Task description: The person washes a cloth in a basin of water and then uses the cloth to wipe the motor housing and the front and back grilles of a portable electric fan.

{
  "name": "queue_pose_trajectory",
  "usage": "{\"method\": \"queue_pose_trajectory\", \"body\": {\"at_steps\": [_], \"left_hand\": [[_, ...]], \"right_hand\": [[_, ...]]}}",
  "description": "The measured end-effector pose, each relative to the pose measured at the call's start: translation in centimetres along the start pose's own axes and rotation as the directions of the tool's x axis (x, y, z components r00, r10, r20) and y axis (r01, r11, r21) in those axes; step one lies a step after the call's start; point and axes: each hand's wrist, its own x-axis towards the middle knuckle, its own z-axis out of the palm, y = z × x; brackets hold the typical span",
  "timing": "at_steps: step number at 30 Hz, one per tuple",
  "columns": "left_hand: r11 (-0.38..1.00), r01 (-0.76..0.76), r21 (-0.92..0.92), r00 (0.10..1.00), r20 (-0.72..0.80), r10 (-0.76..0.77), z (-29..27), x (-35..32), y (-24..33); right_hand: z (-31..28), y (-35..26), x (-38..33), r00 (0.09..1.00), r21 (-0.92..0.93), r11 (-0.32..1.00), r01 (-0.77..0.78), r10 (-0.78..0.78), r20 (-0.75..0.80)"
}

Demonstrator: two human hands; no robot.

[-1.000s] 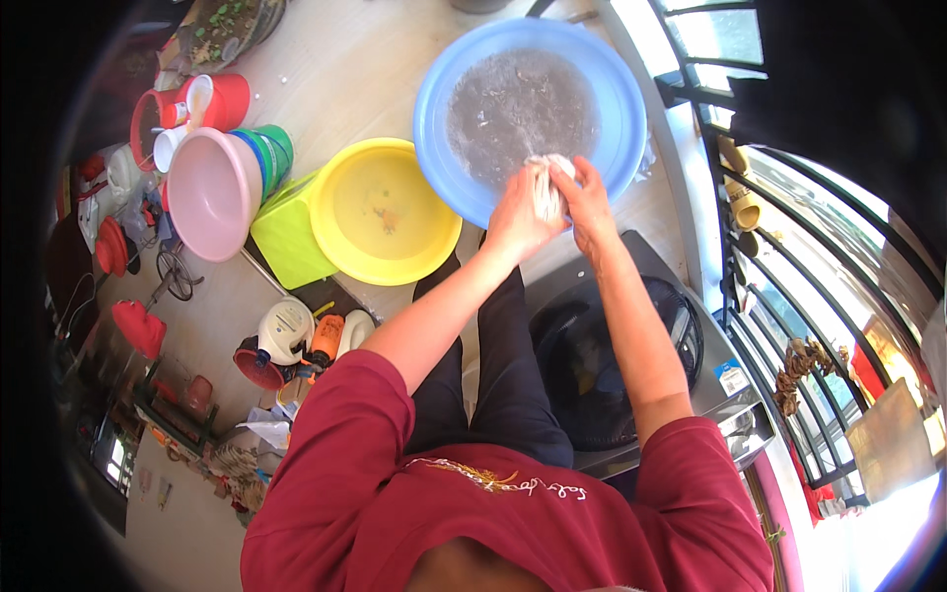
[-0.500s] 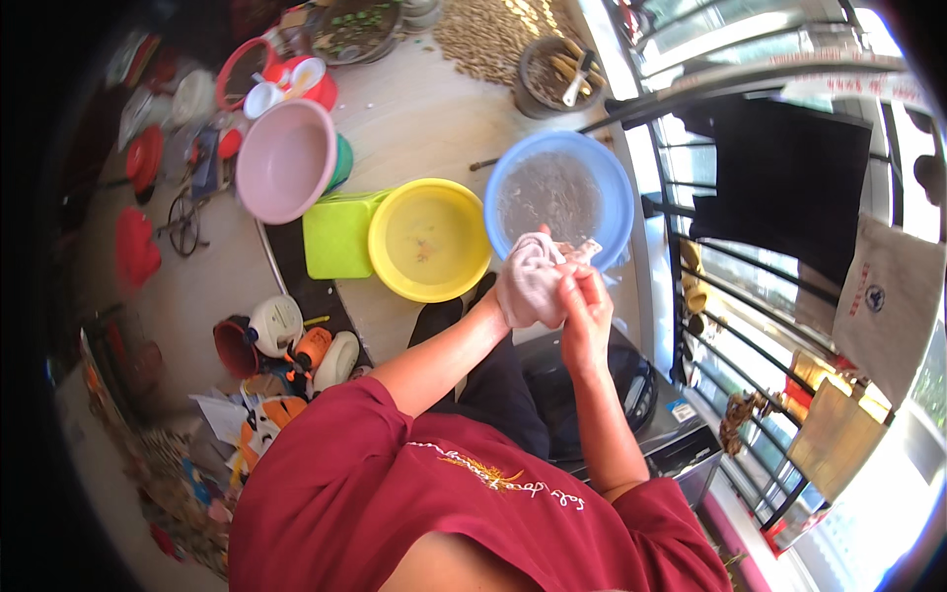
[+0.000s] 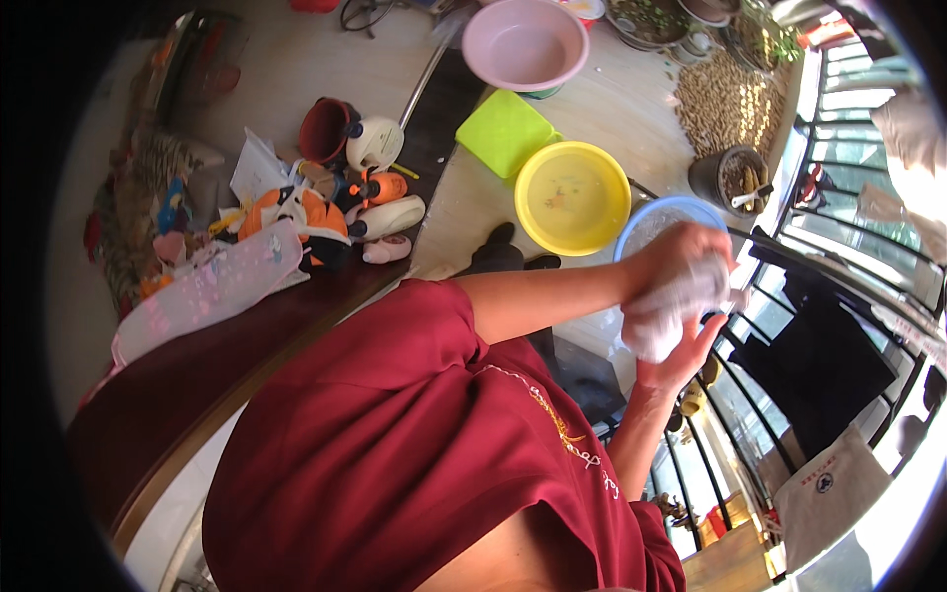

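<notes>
My left hand is closed round a pale pinkish cloth, whose bunched end hangs below the fist. My right hand is just under it, thumb and fingers apart, close against the cloth; part of the palm is hidden behind the fabric. Both hands are at the near side of a blue basin, which my left hand and forearm partly cover. The basin holds greyish water. To its left stands a yellow basin with shallow water and some small bits in it.
A lime-green stool adjoins the yellow basin, with a pink basin beyond. A plant pot stands past the blue basin. At right are black railings with a dark cloth. Bottles and clutter fill the left.
My view has swung left, and my body has turned toward the railings. The cloth has moved from the blue basin's near edge toward the railings, and my right hand's pinch has spread.
</notes>
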Motion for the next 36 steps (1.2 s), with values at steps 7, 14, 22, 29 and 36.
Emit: {"method": "queue_pose_trajectory", "body": {"at_steps": [7,14,22,29,36], "left_hand": [[0.918,-0.1,-0.383,0.965,-0.261,-0.003,-7.6,-5.3,6.0],[0.107,0.079,-0.991,0.991,0.067,-0.118,-29.8,-14.1,7.8],[0.476,-0.476,-0.739,0.677,-0.654,-0.338,-44.0,-23.4,8.0],[0.16,-0.772,-0.615,0.577,-0.784,-0.23,-57.2,-25.3,3.4],[0.341,-0.904,-0.256,0.162,-0.946,-0.279,-74.9,-21.7,-3.7]], "right_hand": [[7.6,8.9,3.8,0.921,0.125,0.967,-0.223,0.166,0.353],[22.7,22.3,9.0,0.844,-0.001,0.94,-0.342,0.307,0.44],[38.9,37.2,11.7,0.231,-0.42,0.363,0.832,0.461,0.857],[48.4,49.6,13.7,0.279,-0.527,0.821,-0.219,0.57,0.773],[60.5,60.7,27.1,-0.389,-0.786,0.186,-0.59,0.788,0.478]]}}
